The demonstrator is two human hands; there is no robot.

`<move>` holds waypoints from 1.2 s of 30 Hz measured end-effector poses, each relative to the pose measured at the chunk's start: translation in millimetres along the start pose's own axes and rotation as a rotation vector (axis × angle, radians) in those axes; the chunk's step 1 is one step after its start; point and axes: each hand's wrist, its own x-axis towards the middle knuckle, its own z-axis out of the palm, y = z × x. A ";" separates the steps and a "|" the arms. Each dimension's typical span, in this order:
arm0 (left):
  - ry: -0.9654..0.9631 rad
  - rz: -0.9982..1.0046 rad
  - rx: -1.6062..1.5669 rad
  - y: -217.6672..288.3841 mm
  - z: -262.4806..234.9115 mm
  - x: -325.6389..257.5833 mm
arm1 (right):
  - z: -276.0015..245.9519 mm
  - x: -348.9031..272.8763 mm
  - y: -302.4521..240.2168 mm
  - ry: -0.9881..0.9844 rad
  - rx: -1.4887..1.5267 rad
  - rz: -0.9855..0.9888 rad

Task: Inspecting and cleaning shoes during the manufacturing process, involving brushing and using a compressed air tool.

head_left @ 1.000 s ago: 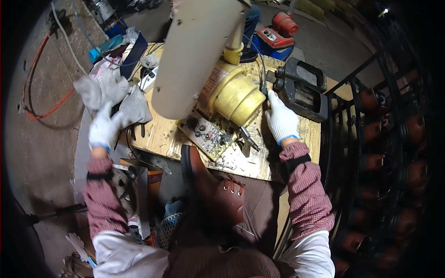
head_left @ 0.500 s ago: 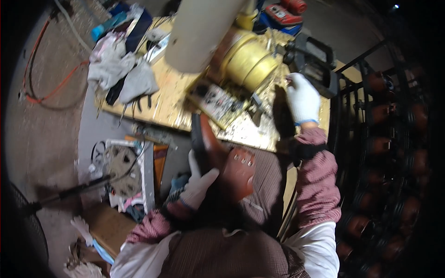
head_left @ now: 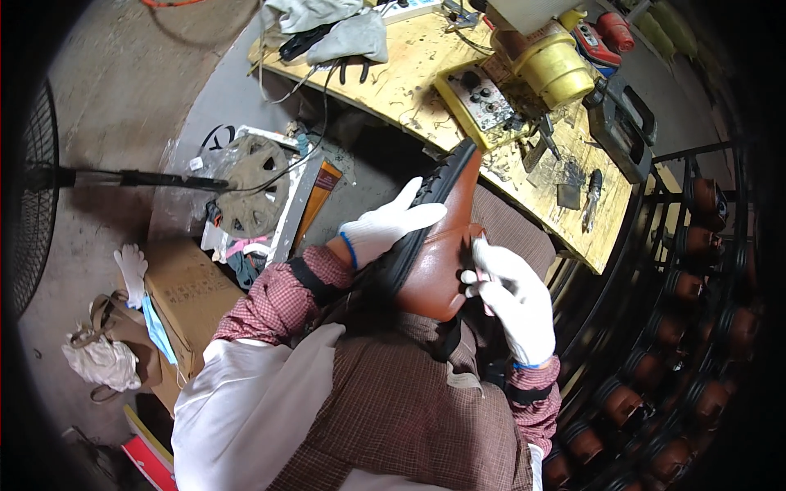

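A brown leather boot (head_left: 438,270) with a thick black ridged sole lies tilted above my lap, its sole turned to the left. My gloved left hand (head_left: 385,227) grips it from the sole side, thumb and fingers spread across the sole edge. On the other side, my gloved right hand (head_left: 520,299) is at the boot's leather upper, fingers curled and pinched together. Something small and pinkish shows between those fingers, too little of it to name. A checked apron (head_left: 393,401) covers my lap below the boot.
Ahead stands a wooden worktable (head_left: 409,74) with a yellow machine housing (head_left: 553,74), a control box (head_left: 487,106) and a dark brush-like tool (head_left: 592,196). A rack of brown boots (head_left: 700,241) fills the right. At left are a fan (head_left: 37,204) and a cardboard box (head_left: 188,299).
My right hand has come back from the far right of the table to the boot. The boot and left hand sit higher in view, and the whole view has shifted.
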 end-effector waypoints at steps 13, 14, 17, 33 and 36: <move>0.024 -0.180 0.260 -26.7 8.5 1.9 | 17.2 -2.0 33.2 0.100 -0.862 -0.505; 0.025 -0.168 0.277 -26.3 8.8 1.7 | 16.7 -1.7 33.9 0.094 -0.862 -0.501; 0.099 -0.238 0.478 -16.5 11.3 -2.7 | 16.4 -3.3 33.3 0.100 -0.814 -0.578; 0.018 -0.118 0.632 -37.9 0.1 -4.7 | 26.6 4.6 51.7 0.065 -1.105 -0.520; 0.028 -0.163 0.544 -30.6 3.3 -6.0 | 26.1 4.9 54.3 0.079 -1.009 -0.560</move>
